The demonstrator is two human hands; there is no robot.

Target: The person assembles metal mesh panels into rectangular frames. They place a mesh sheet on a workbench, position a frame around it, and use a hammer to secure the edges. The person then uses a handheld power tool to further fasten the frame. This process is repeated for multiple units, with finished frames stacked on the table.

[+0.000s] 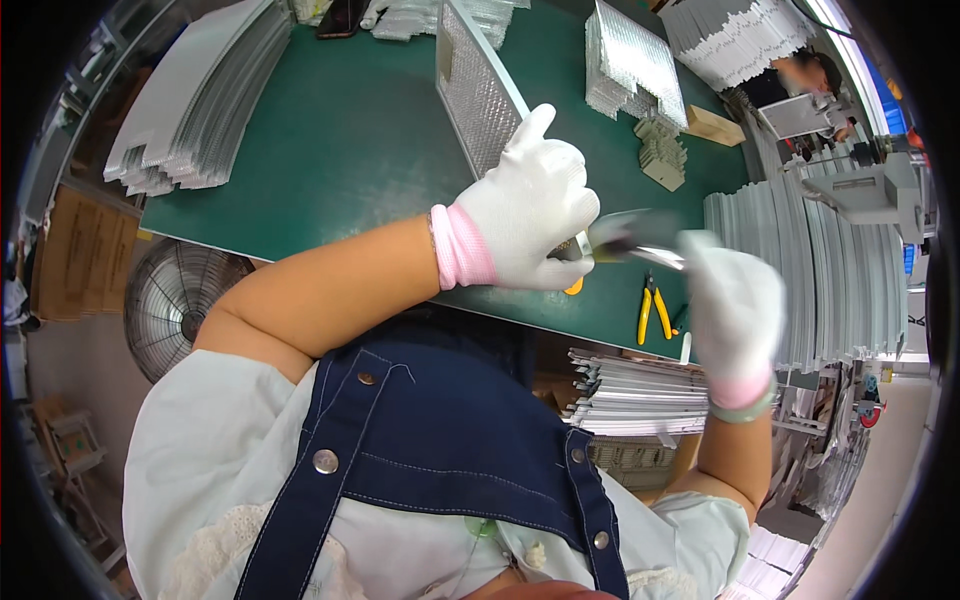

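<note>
Nearest me, at 3 o'clock, yellow-handled pliers [656,312] lie by the near edge of the tabletop [340,150]. Just above and beyond them my right fingers [712,268] are a smear of white glove; I cannot tell whether they grip the shiny strip-like thing [640,238] beside them (it is as blurred as they are). Near the middle, towards 1 o'clock, my left fingers [578,205] are curled firmly round the panel [480,108], which stretches from my glove up to 12 o'clock, tilted on its narrow side.

I judge it light for its length, and stiff thanks to the pale rim. The silvery, textured face looks thin enough to dent, so I would hold by the rim and keep pressure off that face. The smooth metal might slide under a knit glove if held loosely.

Farther out, a small pile of greyish pieces [660,155] sits at 2 o'clock, a silvery stack [632,60] at 1, and stacked panels [205,95] at 10.
</note>
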